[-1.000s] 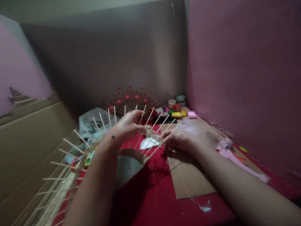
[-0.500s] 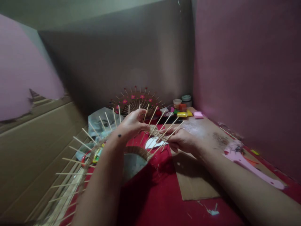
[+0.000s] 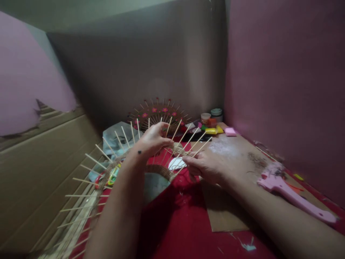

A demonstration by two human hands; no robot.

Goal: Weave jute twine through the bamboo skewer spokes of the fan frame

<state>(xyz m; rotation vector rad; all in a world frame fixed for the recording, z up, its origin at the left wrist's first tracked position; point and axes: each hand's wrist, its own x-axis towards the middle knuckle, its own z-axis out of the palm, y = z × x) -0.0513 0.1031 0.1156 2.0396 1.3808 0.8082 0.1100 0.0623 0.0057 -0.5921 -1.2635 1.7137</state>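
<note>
A large ring of thin sticks with woven twine [image 3: 100, 190] curves round from the left to the middle of the view. My left hand [image 3: 155, 138] grips its far edge, thumb in front of the weave and fingers behind among the sticks. To its right, my right hand [image 3: 203, 163] is closed at the twine band beside the rightmost sticks, its fingertips pressed together on the weave. A white oval piece [image 3: 176, 163] lies just below the band, between the hands.
A flowered stick fan [image 3: 159, 111] leans at the back wall. Yellow packets [image 3: 211, 131], a pink block [image 3: 230, 131] and jars [image 3: 216, 114] stand back right. A pink glue gun [image 3: 285, 189] lies right, near cardboard [image 3: 225, 212] on red cloth [image 3: 172, 230]. Grey cloth [image 3: 115, 136] lies left.
My right hand has turned and shifted slightly down at the band, its fingers now nearer the front of the weave. My left hand keeps its grip. The whole view has shifted slightly.
</note>
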